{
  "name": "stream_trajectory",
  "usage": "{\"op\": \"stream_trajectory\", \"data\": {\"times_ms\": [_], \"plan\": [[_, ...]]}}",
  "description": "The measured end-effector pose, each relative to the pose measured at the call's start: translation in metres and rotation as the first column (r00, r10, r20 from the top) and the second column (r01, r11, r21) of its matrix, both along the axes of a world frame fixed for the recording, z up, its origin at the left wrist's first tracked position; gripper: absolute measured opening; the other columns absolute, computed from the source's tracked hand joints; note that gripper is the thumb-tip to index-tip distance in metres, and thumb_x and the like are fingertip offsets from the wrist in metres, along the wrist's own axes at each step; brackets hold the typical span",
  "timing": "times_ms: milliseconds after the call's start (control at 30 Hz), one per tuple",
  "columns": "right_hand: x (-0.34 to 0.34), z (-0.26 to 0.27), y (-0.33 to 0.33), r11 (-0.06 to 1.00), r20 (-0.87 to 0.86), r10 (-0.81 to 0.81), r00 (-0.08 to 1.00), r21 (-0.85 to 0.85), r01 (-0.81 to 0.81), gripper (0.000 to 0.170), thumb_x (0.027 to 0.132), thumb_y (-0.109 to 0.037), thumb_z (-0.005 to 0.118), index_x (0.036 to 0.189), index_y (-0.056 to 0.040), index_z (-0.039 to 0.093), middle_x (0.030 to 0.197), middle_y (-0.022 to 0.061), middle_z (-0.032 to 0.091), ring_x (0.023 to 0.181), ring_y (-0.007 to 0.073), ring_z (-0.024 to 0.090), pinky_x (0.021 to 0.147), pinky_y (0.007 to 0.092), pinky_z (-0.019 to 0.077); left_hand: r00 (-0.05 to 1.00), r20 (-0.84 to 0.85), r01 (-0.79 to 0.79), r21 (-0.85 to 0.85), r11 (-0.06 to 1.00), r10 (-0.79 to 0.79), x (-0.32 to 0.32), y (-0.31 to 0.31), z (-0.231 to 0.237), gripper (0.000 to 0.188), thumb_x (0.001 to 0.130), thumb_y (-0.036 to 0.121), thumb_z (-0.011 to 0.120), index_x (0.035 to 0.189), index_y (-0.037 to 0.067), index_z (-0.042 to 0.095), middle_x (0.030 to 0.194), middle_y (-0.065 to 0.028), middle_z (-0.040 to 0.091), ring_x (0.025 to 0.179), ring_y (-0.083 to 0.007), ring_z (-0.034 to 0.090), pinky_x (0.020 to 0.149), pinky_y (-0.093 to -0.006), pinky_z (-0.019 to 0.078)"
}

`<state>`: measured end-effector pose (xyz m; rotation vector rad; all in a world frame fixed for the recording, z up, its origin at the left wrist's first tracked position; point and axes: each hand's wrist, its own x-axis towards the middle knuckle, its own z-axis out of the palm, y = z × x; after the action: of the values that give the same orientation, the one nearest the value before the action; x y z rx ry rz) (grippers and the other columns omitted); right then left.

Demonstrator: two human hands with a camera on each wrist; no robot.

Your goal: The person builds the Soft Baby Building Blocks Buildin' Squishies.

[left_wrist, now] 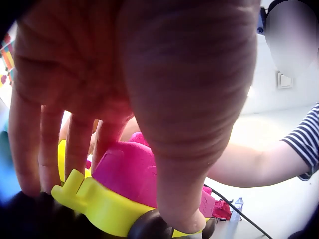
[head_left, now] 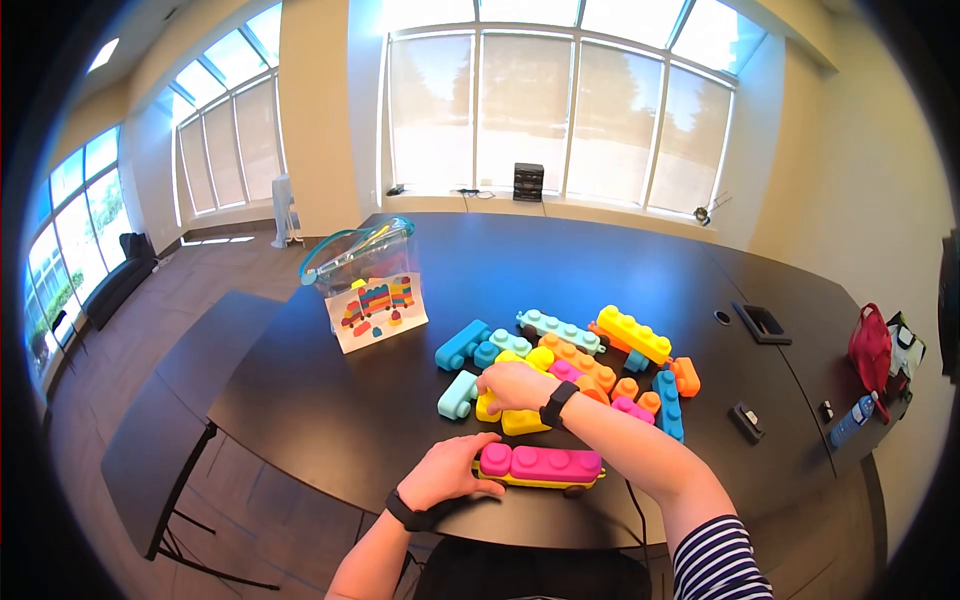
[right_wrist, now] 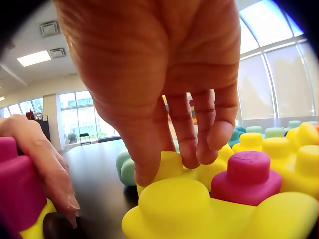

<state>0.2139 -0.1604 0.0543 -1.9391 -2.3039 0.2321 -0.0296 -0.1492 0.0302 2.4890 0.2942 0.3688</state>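
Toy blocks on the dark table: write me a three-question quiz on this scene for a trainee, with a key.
1. Multiple choice: what colour are the blocks seated on the yellow wheeled base at the left grip?
A) blue
B) pink
C) orange

2. True or false: in the head view, the clear container stands left of the water bottle.

3. Short answer: in the right wrist view, what colour is the piece between the thumb and fingers of the right grip?

Key: 1 B; 2 true; 3 yellow.
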Motion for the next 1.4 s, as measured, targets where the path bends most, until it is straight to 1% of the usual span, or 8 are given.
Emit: {"op": "stream_trajectory", "data": {"times_ms": [167, 233, 400, 500, 533, 633, 867, 1400], "plan": [[0.014, 0.005, -0.005, 0.993, -0.126, 0.045, 0.991, 0.118, -0.03, 0.038, 0.08, -0.025, 0.087, 0.111, -0.0046, 0.076, 0.094, 0.0157, 0.073, 0.093, 0.0365, 0.071, 0.084, 0.0477, 0.0559, 1.0, -0.022, 0.006, 0.058, 0.998, -0.005, 0.001, -0.001, -0.003, 0.075, 0.073, 0.047, 0.092, 0.132, 0.008, 0.068, 0.116, -0.0162, 0.075, 0.112, -0.0377, 0.07, 0.098, -0.0461, 0.055], [0.015, 0.029, -0.019, 0.985, -0.218, 0.043, 0.975, 0.174, -0.005, 0.034, 0.083, -0.023, 0.084, 0.109, -0.0033, 0.075, 0.092, 0.0143, 0.072, 0.084, 0.0324, 0.07, 0.077, 0.0429, 0.0562, 1.0, -0.029, 0.009, 0.036, 0.999, -0.008, 0.001, -0.001, 0.0, 0.072, 0.073, 0.047, 0.092, 0.129, 0.008, 0.069, 0.115, -0.0157, 0.075, 0.11, -0.0376, 0.07, 0.097, -0.0462, 0.0551], [0.011, 0.084, -0.086, 0.982, -0.345, 0.092, 0.934, 0.187, -0.028, 0.032, 0.086, -0.024, 0.084, 0.11, -0.0048, 0.074, 0.09, 0.0102, 0.07, 0.081, 0.0258, 0.068, 0.074, 0.0384, 0.0555, 1.0, 0.005, 0.001, -0.001, 1.0, -0.001, 0.001, -0.002, 0.003, 0.067, 0.073, 0.046, 0.094, 0.124, 0.008, 0.073, 0.114, -0.014, 0.076, 0.107, -0.0367, 0.072, 0.094, -0.044, 0.057], [0.002, 0.086, -0.117, 0.986, -0.275, 0.122, 0.954, 0.144, -0.085, 0.031, 0.087, -0.023, 0.084, 0.11, -0.0042, 0.073, 0.091, 0.0091, 0.069, 0.081, 0.0252, 0.067, 0.074, 0.0379, 0.055, 1.0, 0.02, -0.011, -0.125, 0.992, 0.014, 0.001, -0.004, 0.007, 0.064, 0.076, 0.043, 0.093, 0.124, 0.005, 0.071, 0.112, -0.0163, 0.075, 0.107, -0.0379, 0.071, 0.093, -0.0449, 0.0572], [-0.005, 0.088, -0.128, 0.999, -0.297, 0.036, 0.954, 0.035, -0.027, 0.033, 0.086, -0.022, 0.084, 0.11, -0.0029, 0.073, 0.09, 0.0095, 0.068, 0.081, 0.0251, 0.067, 0.075, 0.0375, 0.0544, 1.0, 0.019, -0.016, -0.123, 0.992, 0.018, 0.001, -0.004, 0.008, 0.063, 0.077, 0.041, 0.093, 0.124, 0.005, 0.071, 0.113, -0.0164, 0.075, 0.107, -0.0379, 0.071, 0.093, -0.0447, 0.0572], [-0.012, 0.088, -0.141, 0.998, -0.222, 0.049, 0.974, -0.032, -0.058, 0.035, 0.085, -0.022, 0.084, 0.112, -0.0023, 0.073, 0.089, 0.0106, 0.067, 0.083, 0.0255, 0.067, 0.075, 0.0379, 0.0541, 1.0, 0.024, -0.01, -0.126, 0.992, 0.013, 0.002, -0.003, 0.008, 0.06, 0.078, 0.037, 0.093, 0.124, 0.005, 0.07, 0.114, -0.016, 0.074, 0.106, -0.0373, 0.071, 0.093, -0.0436, 0.0575], [-0.016, 0.057, -0.138, 0.991, -0.247, 0.091, 0.965, 0.121, -0.062, 0.036, 0.083, -0.019, 0.084, 0.113, -0.0012, 0.074, 0.09, 0.012, 0.067, 0.082, 0.0291, 0.067, 0.076, 0.0405, 0.0543, 0.999, 0.036, -0.017, -0.153, 0.988, 0.023, 0.003, -0.007, 0.01, 0.056, 0.08, 0.031, 0.093, 0.123, 0.004, 0.07, 0.111, -0.0149, 0.074, 0.101, -0.0348, 0.072, 0.091, -0.0419, 0.0579], [-0.023, 0.056, -0.134, 0.998, -0.256, 0.058, 0.965, 0.024, -0.054, 0.035, 0.079, -0.016, 0.086, 0.107, 0.0023, 0.074, 0.097, 0.0156, 0.068, 0.093, 0.0355, 0.069, 0.084, 0.0446, 0.0543, 0.999, 0.005, -0.033, -0.139, 0.99, 0.034, 0.003, -0.009, 0.013, 0.055, 0.081, 0.032, 0.092, 0.122, 0.004, 0.07, 0.111, -0.0153, 0.074, 0.102, -0.0358, 0.072, 0.091, -0.0427, 0.0577]]}}
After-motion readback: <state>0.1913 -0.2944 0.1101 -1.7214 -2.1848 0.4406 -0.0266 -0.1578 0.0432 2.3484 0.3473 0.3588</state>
